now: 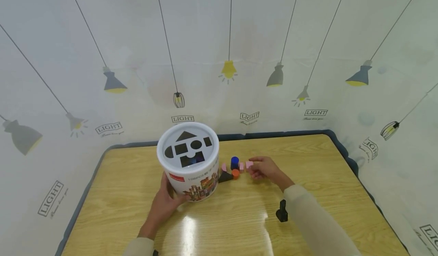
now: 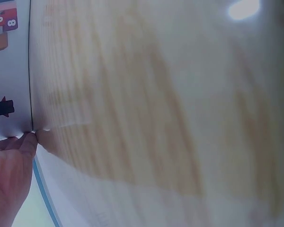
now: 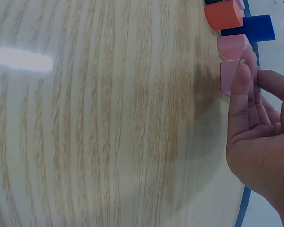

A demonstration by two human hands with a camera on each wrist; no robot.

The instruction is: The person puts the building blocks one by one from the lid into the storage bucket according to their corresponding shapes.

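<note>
A white bucket [image 1: 202, 175] with shape cut-outs in its lid stands on the table. My left hand [image 1: 163, 205] holds its lower left side, fingers round the wall; the left wrist view shows the hand [image 2: 12, 172] against the bucket [image 2: 9, 66]. Right of the bucket, my right hand [image 1: 267, 169] pinches a pink block [image 1: 249, 165] at the end of a small group. In the right wrist view the fingers partly cover this pink block [image 3: 228, 75]. Beside it are another pink block [image 1: 241, 167], a blue cylinder [image 1: 234, 162] and an orange-red round block [image 1: 235, 174].
Against the bucket's right side lie a black triangular block [image 1: 225, 177] and a small pink piece [image 1: 224, 167]. A small black device [image 1: 282, 211] sits by the right sleeve. Behind the wooden table [image 1: 308, 153] hangs a lamp-patterned cloth [image 1: 260, 92], with a dark blue band along the edge.
</note>
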